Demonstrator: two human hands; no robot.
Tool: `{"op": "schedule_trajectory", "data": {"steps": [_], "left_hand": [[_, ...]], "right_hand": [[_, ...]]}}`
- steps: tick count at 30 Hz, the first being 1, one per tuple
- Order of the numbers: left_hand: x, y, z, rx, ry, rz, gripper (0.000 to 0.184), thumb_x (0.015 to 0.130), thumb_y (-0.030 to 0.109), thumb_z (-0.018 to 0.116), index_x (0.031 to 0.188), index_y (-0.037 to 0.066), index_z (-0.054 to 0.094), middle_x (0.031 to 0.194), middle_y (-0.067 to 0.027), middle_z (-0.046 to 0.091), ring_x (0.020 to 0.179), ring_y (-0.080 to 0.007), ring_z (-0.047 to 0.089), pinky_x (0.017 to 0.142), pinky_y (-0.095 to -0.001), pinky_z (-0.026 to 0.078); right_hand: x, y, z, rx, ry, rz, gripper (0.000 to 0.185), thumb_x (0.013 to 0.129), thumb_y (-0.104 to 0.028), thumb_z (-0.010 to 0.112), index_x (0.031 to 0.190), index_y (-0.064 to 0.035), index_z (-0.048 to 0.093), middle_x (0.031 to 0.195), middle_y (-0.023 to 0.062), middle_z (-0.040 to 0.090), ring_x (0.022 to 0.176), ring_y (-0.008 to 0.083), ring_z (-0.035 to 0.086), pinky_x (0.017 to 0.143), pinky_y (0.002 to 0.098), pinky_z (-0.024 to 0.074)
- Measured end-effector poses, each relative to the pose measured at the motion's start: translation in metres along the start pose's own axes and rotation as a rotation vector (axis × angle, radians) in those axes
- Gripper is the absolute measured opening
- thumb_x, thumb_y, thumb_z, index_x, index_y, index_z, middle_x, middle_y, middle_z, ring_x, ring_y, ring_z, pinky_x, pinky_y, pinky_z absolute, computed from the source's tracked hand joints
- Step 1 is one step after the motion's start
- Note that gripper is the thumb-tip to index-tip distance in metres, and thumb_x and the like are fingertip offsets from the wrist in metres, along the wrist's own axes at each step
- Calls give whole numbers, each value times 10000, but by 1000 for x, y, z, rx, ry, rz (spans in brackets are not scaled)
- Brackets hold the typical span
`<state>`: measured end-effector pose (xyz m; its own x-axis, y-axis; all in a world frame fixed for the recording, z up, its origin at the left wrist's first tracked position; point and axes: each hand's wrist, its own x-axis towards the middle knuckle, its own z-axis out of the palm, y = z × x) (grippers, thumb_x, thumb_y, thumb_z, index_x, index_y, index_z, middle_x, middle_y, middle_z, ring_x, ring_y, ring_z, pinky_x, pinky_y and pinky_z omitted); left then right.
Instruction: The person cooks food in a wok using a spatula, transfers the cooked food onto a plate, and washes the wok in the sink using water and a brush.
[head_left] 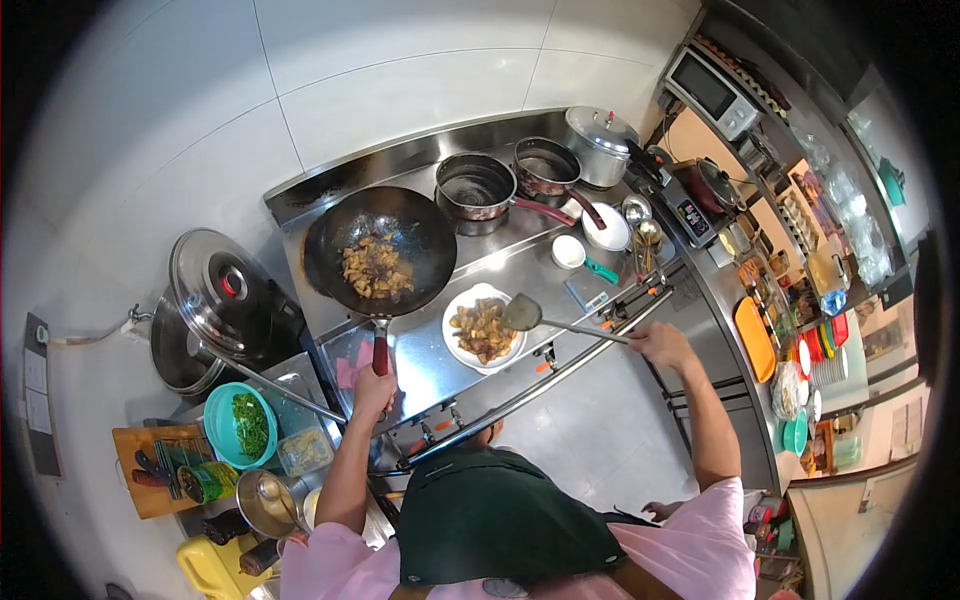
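Note:
My left hand [374, 393] is closed around the red handle of a dark wok [425, 250] on the stove. Browned chunks of food [376, 268] lie in the bottom of the wok. To its right, a white plate [455, 343] bears a heap of similar browned pieces [487, 330]. My right hand [662, 345] grips the far end of a long-handled spatula [523, 312]. The spatula's flat dark blade is at the plate's right edge; whether it touches the plate I cannot tell.
Two saucepans [476, 186] and a pressure cooker [598, 145] stand along the back. A white bowl [568, 251] and ladles [649, 233] are at the right. A metal rail [540, 378] runs along the stove front. At left are a large lidded pot [185, 345] and a turquoise basin [219, 420] of greens.

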<state>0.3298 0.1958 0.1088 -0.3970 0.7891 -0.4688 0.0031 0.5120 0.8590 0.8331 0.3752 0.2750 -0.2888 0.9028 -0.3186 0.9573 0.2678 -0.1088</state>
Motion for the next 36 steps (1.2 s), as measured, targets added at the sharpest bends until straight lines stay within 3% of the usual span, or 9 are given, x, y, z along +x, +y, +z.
{"op": "schedule_trajectory", "data": {"steps": [7,9,13,15,21,23,25,27,36], "left_hand": [[1,-4,2,36,4,-5,72,781,79,561,763,17,529,531,-50,526,395,-155,531,343,-317,409],[0,-1,6,72,12,-2,73,783,78,561,764,14,531,530,-55,532,399,-160,543,347,-320,416],[4,-8,12,78,49,-19,77,784,75,557,758,6,535,528,-73,549,396,-171,551,352,-325,423],[5,-10,10,84,16,-21,72,786,72,551,758,8,532,529,-77,552,400,-171,552,350,-329,417],[-6,12,2,-17,-35,-19,66,786,67,550,746,26,519,523,-42,513,391,-153,516,340,-314,393],[-1,4,-1,-27,-37,0,65,783,67,553,749,24,519,530,-41,513,393,-152,516,339,-315,397],[6,-5,-2,-44,-39,-3,64,780,67,557,753,22,520,540,-45,516,396,-152,517,337,-315,399],[10,-10,0,-60,-56,-31,63,775,67,562,757,21,523,552,-52,523,401,-153,521,334,-314,398],[0,-3,-10,21,-30,-4,93,724,78,603,756,27,531,559,-47,536,408,-136,510,338,-297,400]], "right_hand": [[40,-33,-67,367,-53,-96,340,881,-275,632,1113,-39,710,637,104,635,574,165,610,567,330,475],[78,-65,-77,119,-37,-192,362,852,-325,615,1067,-55,727,811,167,709,726,330,693,722,425,529],[130,-172,-107,-205,75,-358,335,826,-328,609,942,-39,734,852,204,706,845,401,680,772,451,536],[190,-195,-101,-395,-8,-461,299,822,-323,608,927,-72,733,768,193,700,701,354,689,638,444,546],[229,-217,-53,97,-464,-274,308,867,-325,604,854,-43,726,616,101,618,430,201,539,380,346,432],[224,-211,15,288,-409,-249,318,893,-354,602,949,-77,746,697,152,681,546,248,641,503,383,508],[231,-203,112,321,-45,-497,340,918,-378,584,1127,-143,716,851,193,718,763,302,708,705,399,548],[201,-227,125,426,-46,-283,384,918,-381,577,1171,-118,697,941,187,715,863,301,701,853,394,518],[164,-207,119,490,51,-305,359,911,-370,575,1142,-125,700,986,205,694,942,378,671,836,421,514]]}}
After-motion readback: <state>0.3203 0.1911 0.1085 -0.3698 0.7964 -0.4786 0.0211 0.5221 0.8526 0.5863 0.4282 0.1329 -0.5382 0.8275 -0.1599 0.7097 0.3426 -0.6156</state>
